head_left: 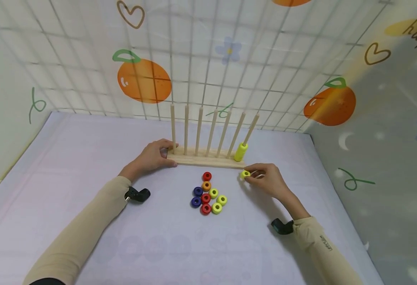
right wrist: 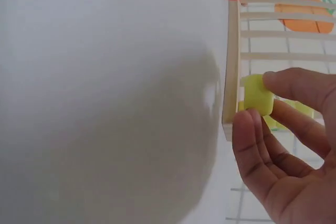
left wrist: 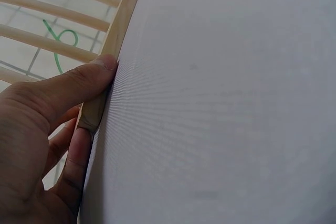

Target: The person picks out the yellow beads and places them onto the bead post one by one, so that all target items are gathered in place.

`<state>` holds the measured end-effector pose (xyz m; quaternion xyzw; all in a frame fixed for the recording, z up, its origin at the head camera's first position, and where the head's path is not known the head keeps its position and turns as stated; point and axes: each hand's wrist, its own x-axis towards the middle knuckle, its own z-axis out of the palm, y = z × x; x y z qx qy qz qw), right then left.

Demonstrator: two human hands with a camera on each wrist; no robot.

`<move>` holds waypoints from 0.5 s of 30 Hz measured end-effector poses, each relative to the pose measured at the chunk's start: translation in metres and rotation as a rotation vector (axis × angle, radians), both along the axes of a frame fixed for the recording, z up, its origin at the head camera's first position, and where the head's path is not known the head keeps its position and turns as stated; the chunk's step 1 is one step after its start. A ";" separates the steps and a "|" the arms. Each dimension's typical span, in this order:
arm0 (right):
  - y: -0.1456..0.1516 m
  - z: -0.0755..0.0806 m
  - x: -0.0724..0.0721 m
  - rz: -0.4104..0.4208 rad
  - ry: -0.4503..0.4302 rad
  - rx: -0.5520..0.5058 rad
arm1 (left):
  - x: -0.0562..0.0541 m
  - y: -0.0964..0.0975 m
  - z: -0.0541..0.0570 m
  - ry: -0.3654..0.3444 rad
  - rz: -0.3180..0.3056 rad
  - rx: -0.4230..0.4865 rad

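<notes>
A wooden rack (head_left: 208, 160) with several upright pegs stands toward the back of the table. Yellow beads (head_left: 241, 152) are stacked on its rightmost peg; the other pegs are bare. My left hand (head_left: 155, 155) grips the left end of the base, thumb along the front edge in the left wrist view. Between thumb and fingers, my right hand (head_left: 268, 180) pinches a yellow bead (right wrist: 258, 95), just in front of the base's right end. In front of the rack lie loose beads: red (head_left: 206, 209), blue (head_left: 196, 202), yellow (head_left: 217, 208) and one orange (head_left: 206, 185).
The white tabletop (head_left: 165, 245) runs back to a gridded wall sheet (head_left: 87, 71) printed with oranges, close behind the pegs. Another printed sheet (head_left: 379, 150) rises along the right side. Dark wrist cameras (head_left: 282, 227) stick out from both sleeves.
</notes>
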<state>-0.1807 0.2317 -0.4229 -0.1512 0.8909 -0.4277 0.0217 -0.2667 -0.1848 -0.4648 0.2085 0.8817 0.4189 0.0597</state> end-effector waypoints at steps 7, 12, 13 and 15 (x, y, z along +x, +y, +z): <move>0.008 0.011 -0.003 -0.030 0.016 -0.001 | 0.001 0.001 0.001 0.002 0.000 -0.005; 0.016 0.024 -0.007 -0.060 0.031 -0.011 | 0.001 0.001 0.002 -0.007 0.004 -0.007; 0.017 0.026 -0.007 -0.066 0.036 -0.014 | 0.001 0.001 0.002 -0.008 0.004 -0.006; 0.016 0.035 -0.006 -0.078 0.044 -0.014 | 0.001 0.001 0.002 -0.008 0.004 -0.007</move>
